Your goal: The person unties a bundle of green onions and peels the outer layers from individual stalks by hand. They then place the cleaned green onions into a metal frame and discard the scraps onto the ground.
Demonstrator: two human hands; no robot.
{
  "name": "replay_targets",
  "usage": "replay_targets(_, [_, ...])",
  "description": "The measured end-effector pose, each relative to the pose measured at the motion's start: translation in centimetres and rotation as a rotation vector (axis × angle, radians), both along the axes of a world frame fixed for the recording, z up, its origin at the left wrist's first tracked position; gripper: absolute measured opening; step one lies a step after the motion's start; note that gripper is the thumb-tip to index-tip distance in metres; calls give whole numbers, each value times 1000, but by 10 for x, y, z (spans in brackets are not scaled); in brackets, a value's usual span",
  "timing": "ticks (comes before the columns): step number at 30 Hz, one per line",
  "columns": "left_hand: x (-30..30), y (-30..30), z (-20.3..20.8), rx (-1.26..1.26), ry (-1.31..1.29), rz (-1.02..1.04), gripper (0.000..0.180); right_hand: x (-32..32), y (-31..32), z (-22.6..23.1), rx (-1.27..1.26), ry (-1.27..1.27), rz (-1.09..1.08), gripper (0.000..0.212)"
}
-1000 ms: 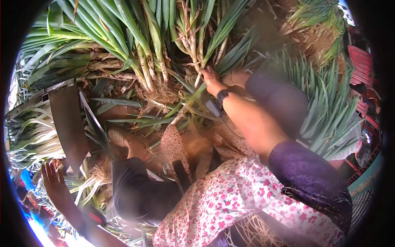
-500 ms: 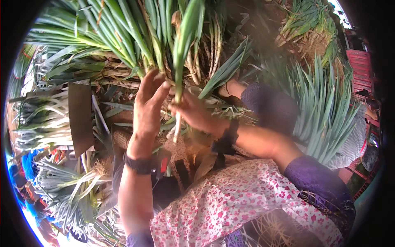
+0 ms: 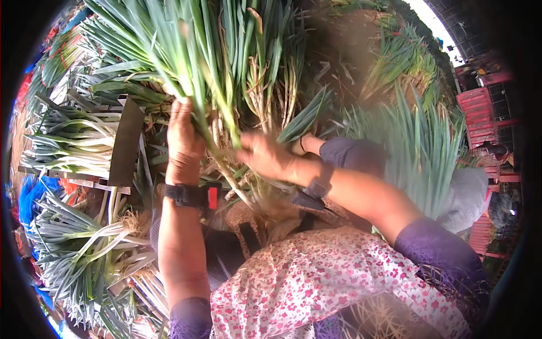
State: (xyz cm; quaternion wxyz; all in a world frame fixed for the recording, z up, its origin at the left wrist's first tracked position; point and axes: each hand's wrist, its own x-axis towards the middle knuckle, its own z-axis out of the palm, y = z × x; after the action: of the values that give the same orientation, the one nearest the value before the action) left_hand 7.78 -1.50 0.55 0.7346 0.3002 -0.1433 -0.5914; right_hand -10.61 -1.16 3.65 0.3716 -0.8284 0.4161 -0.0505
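My left hand (image 3: 185, 133) is closed round a long green onion (image 3: 228, 175); its leaves rise toward the far side and its pale stalk slants down to the right, toward my lap. To the right of it, my right hand (image 3: 266, 156) has its fingertips at the yellow-green lower end of a leaf (image 3: 234, 134) and appears to pinch it. Those fingers are slightly blurred. Just beyond both hands lies a thick pile of untrimmed green onions (image 3: 237, 51), some with brown, dry outer skins.
At left, cleaned green onions (image 3: 79, 144) lie in a metal rack with a brown end plate (image 3: 125, 141). More onions with roots (image 3: 96, 243) are below it. On the right stand upright leaves (image 3: 418, 150) beside another person's grey-clad leg (image 3: 466, 192). Red crates (image 3: 480, 116) stand farther off.
My hands have moved apart, the left one to the left. The onion held upright between them now slants, its leaves leaning left. The view has shifted slightly.
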Motion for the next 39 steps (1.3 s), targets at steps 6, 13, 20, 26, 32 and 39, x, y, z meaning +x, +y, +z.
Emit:
replay_targets(6, [56, 5, 23, -146, 141, -16, 31, -160, 54, -142, 58, 825, 445, 21])
replay_targets(13, [41, 6, 25, -128, 155, -163, 40, -20, -16, -28, 361, 19, 84, 35])
replay_targets(20, [18, 10, 35, -121, 276, -149, 79, 63, -26, 12, 327, -554, 11, 27])
replay_targets(26, [12, 18, 21, -97, 3, -238, 39, 61, -35, -1, 146, -572, 8, 29])
replay_targets(32, [12, 11, 12, -29, -57, -66, 37, 56, -17, 1, -264, -444, 62, 28])
replay_targets(39, [58, 10, 19, -204, 135, -3, 32, -89, 42, -124, 160, 38, -19, 37])
